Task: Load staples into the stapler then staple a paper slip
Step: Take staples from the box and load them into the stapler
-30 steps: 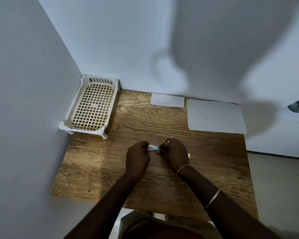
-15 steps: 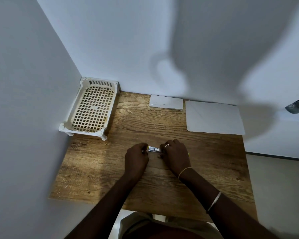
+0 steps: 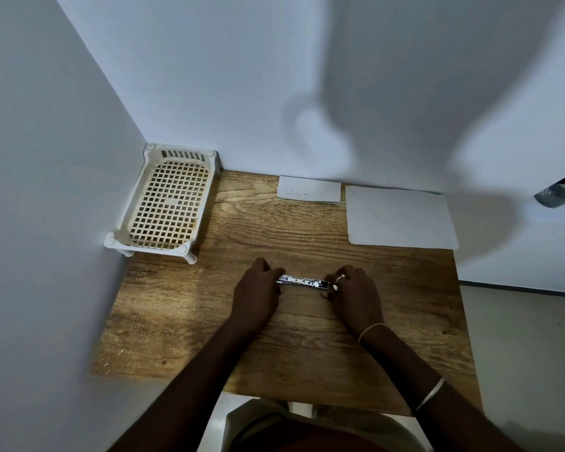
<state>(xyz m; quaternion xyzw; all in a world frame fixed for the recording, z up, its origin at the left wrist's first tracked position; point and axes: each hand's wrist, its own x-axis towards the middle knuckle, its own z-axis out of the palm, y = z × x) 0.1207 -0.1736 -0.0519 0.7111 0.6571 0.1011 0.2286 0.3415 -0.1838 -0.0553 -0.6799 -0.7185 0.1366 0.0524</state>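
Note:
A small metal stapler lies stretched out lengthwise on the wooden table, its silver staple channel showing between my hands. My left hand grips its left end. My right hand pinches its right end with the fingertips. A small white paper slip lies flat at the table's far edge against the wall, well apart from both hands. Loose staples are not visible.
A cream plastic mesh tray stands in the far left corner against the walls. A larger white sheet lies at the far right. Walls close the table on the left and back; the floor shows to the right.
My hands have moved apart. Much more of the stapler's silver length shows between them than a second ago.

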